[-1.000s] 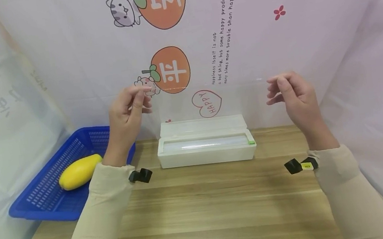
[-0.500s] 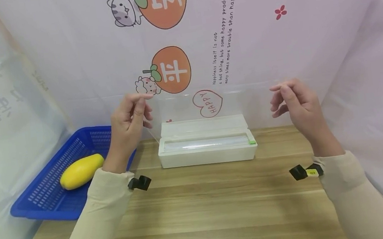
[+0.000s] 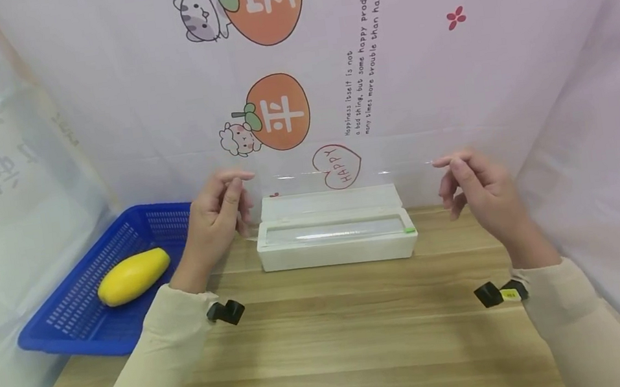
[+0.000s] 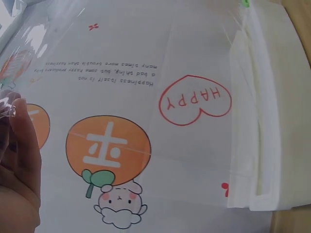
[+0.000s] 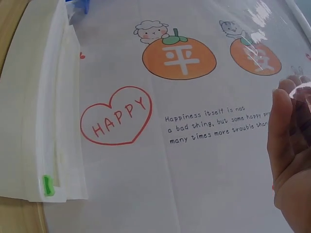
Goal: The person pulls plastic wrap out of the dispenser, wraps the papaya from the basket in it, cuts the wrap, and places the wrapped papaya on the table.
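A thin sheet of clear cling film [image 3: 287,177] stretches between my two hands, seen mostly by its glints. My left hand [image 3: 215,216] pinches its left edge between thumb and index finger, above and left of a white cling film box [image 3: 338,252]. On the right, my right hand [image 3: 477,194] pinches the other edge the same way. The box's lid [image 3: 329,203] stands raised behind it, with a film roll visible inside and a green slider at its right end. Shiny film [image 4: 34,41] shows near the fingers in the left wrist view, and glossy film [image 5: 262,19] in the right wrist view.
A blue plastic basket [image 3: 48,346] at the left holds a yellow, papaya-like fruit [image 3: 134,277]. The wooden table [image 3: 337,353] reaches a printed white curtain [image 3: 417,68] at the back, with white sheets on both sides.
Both hands have come down toward the box and table, lowering the stretched film with them. The box, basket and fruit stay where they were.
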`<state>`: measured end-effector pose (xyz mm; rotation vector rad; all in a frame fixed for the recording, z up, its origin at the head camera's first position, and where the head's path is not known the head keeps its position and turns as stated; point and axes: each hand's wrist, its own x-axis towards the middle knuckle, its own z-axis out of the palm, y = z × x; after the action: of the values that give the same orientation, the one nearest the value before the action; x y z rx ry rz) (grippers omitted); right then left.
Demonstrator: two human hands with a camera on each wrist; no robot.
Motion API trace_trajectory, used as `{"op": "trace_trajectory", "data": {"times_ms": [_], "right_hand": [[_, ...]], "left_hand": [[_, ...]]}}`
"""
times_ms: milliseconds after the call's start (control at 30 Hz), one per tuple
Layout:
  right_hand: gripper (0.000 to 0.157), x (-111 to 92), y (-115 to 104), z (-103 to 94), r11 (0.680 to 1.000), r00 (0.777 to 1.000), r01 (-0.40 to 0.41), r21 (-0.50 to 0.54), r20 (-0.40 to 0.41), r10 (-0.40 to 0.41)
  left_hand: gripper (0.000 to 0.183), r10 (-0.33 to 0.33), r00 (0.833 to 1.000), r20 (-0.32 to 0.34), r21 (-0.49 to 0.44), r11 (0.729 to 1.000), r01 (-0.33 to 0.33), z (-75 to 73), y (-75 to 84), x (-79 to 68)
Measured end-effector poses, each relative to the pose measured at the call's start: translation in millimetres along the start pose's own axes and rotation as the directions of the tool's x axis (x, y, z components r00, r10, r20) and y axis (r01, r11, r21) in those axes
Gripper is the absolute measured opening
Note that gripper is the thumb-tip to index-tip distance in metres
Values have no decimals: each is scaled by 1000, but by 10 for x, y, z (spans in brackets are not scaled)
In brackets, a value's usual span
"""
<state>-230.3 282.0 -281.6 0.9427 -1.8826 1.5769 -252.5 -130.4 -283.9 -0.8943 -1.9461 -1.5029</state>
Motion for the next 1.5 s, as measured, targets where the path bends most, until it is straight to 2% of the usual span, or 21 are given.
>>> {"op": "trace_trajectory", "data": {"times_ms": [300,400,533,600,833,1167,1300,1500], "right_hand": [[26,-131,43,5,993,993,-112,-46,30,113],[26,-173,69,-5,990,991,-123,-67,47,126],[25,-251,114,-32,980,987,-128,-152,75,141],[25,-290,139,-50,977,986,-119,-176,90,137],[23,-408,201,-89,973,980,-148,-177,107,169],[24,-615,311,-101,963,959,-175,-204,185,214],[24,-687,338,-128,960,938,-199,-196,247,244],[22,-826,389,-191,918,876,-303,-256,304,375]], "left_hand": [[24,-85,995,49,-34,996,87,26,-65,-126],[23,-70,995,70,-46,996,74,38,-88,-187],[24,-41,995,94,-45,998,46,55,-118,-280],[24,-48,993,111,-37,998,52,65,-128,-331],[23,-132,978,163,-13,991,136,118,-180,-515],[25,-176,956,234,-7,983,183,118,-272,-732],[24,-179,946,270,12,983,183,92,-275,-798],[26,-164,938,304,61,986,152,49,-305,-892]]}}
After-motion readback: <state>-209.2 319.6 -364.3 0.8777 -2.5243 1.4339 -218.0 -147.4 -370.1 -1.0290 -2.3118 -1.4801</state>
